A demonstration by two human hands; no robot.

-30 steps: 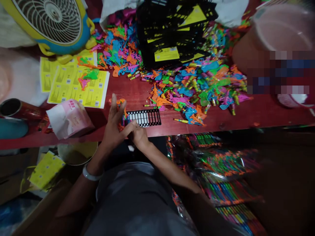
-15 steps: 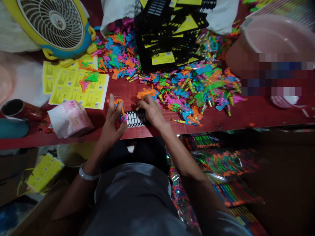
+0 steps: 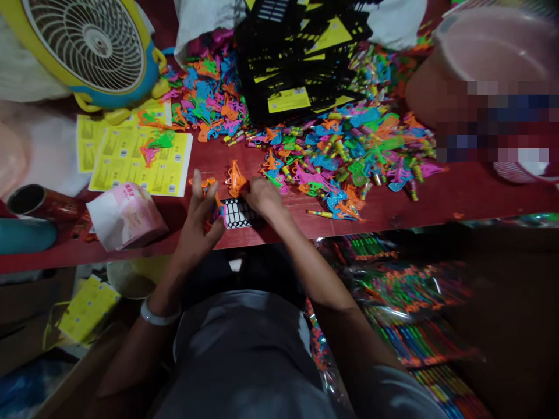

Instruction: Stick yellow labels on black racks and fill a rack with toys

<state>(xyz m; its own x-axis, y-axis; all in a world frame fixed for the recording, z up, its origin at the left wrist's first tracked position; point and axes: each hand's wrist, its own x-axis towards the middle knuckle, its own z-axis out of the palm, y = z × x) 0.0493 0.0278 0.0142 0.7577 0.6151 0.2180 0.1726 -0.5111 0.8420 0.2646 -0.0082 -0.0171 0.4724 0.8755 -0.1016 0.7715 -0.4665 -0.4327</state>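
A black plastic frame with white openings [image 3: 238,213] lies at the table's front edge between my hands. My left hand [image 3: 198,218] rests at its left end, fingers apart, beside some orange, blue and pink plastic pieces [image 3: 217,208]. At the frame's upper right, my right hand [image 3: 265,198] has its fingers bent together; its fingertips are beside an orange toy piece [image 3: 236,179] that stands out above the frame. Whatever those fingertips pinch is too small to make out. A heap of colourful plastic toys [image 3: 336,145] spreads to the right.
Black frames with yellow cards [image 3: 301,64] are piled at the back. A fan [image 3: 98,43], yellow sheets [image 3: 140,160], a tissue pack [image 3: 128,215] and a dark red can [image 3: 43,203] stand left. A pink basin [image 3: 502,46] is at the right.
My right hand has moved slightly left and down. The orange piece near its fingertips has shifted left and now points upward. My left hand has barely moved.
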